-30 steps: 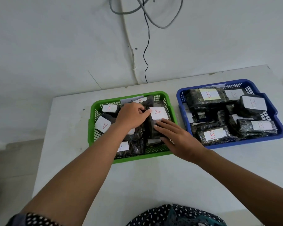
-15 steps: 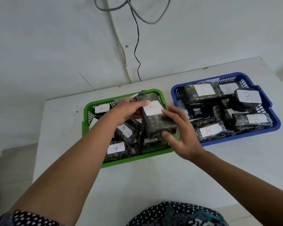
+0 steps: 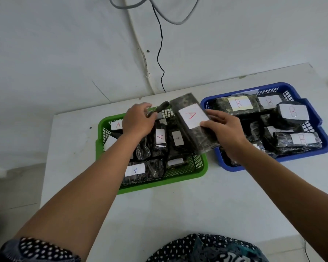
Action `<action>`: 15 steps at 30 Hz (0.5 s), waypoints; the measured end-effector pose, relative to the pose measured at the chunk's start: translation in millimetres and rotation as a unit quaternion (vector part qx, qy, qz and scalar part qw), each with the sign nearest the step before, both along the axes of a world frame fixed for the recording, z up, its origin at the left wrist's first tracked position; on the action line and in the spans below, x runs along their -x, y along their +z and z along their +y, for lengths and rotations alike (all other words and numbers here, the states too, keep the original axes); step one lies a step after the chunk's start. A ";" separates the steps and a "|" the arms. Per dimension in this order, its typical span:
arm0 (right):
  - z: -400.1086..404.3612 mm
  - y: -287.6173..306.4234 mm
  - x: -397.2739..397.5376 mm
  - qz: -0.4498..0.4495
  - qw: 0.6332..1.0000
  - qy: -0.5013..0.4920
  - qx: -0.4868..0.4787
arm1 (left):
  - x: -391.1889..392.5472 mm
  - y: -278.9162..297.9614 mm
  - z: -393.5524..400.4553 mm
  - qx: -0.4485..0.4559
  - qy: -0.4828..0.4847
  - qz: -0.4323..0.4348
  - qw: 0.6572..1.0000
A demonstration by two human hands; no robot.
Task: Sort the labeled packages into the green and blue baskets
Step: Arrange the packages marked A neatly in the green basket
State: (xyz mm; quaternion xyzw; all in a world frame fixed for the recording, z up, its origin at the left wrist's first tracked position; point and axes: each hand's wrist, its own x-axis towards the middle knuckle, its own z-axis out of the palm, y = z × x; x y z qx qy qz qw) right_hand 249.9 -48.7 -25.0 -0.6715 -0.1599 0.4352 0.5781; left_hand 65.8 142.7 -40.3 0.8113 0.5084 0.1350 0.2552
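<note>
Nearest to me, at the bottom edge, I see a dark white-dotted patterned garment [image 3: 206,250] and, at the lower left, a matching dotted sleeve [image 3: 40,250]. Both bare forearms reach forward from there over the white rectangular table [image 3: 178,214].

Further out, my right hand [image 3: 225,133] holds a long flat black-wrapped package with a white paper label marked with a red A [image 3: 192,121]; the thumb lies across the label's near corner and the fingers curl under the pack's right edge. The package is lifted and tilted, hanging over the right side of the green plastic lattice basket [image 3: 159,184], with its lower end reaching toward the gap between the two baskets.

My left hand [image 3: 137,121] sits above the far left part of the green basket, fingers curled round a small dark wrapped package [image 3: 160,108] that sticks out toward the right above the basket's far rim. Below the hands, the green basket holds several black-wrapped packs with white A labels [image 3: 134,170].

Just to the right stands the blue plastic lattice basket [image 3: 311,154], filled with dark packs labelled B [image 3: 293,112].

Beyond the table rises a white wall [image 3: 64,53], with a thin black cable [image 3: 160,53] and grey looped cables [image 3: 169,17] hanging down it.
</note>
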 end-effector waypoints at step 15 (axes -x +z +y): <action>11.6 -29.4 40.0 -0.164 0.983 0.032 0.074 | 36.4 -4.5 9.0 0.088 -0.031 -0.008 0.996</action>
